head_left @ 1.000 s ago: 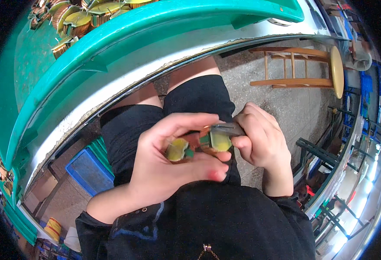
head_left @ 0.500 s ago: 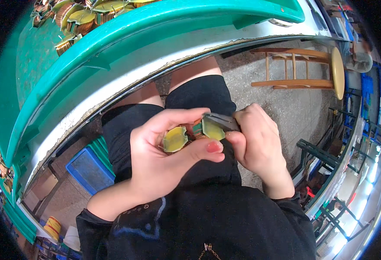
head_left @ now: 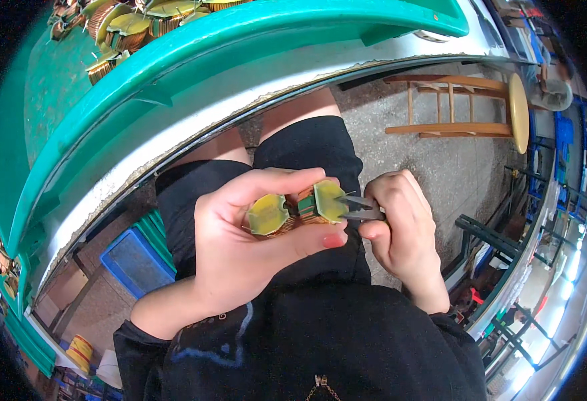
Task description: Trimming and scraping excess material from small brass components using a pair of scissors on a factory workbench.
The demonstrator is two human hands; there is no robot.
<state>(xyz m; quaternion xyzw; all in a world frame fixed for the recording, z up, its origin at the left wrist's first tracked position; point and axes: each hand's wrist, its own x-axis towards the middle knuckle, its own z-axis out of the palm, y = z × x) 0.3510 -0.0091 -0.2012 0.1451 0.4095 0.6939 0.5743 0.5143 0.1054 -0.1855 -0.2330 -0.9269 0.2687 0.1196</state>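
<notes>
Two copper-wound coils rest in my left hand (head_left: pixel 225 230), its fingers and thumb closed round them over my lap. The left coil (head_left: pixel 269 214) shows its yellow-green end plate and lies deeper in the palm. The right coil (head_left: pixel 329 201) sits between fingertips and thumb, its plate turned toward my right hand (head_left: pixel 406 224). That hand is wrapped round grey metal pliers (head_left: pixel 371 210), whose handles are mostly hidden in the fist. The two jaws point left, spread a little, with their tips at the right coil's plate and its thin wire pins.
A large green tray (head_left: pixel 150 63) holding several similar coils (head_left: pixel 128 30) lies on the white table edge (head_left: pixel 253 93) ahead. On the floor are a wooden stool (head_left: pixel 519 113) at right and a blue bin (head_left: pixel 136 260) at left.
The pliers have shifted slightly down and right, from across the right coil's top edge to its plate face, and their jaws now show spread. The left hand still holds both coils.
</notes>
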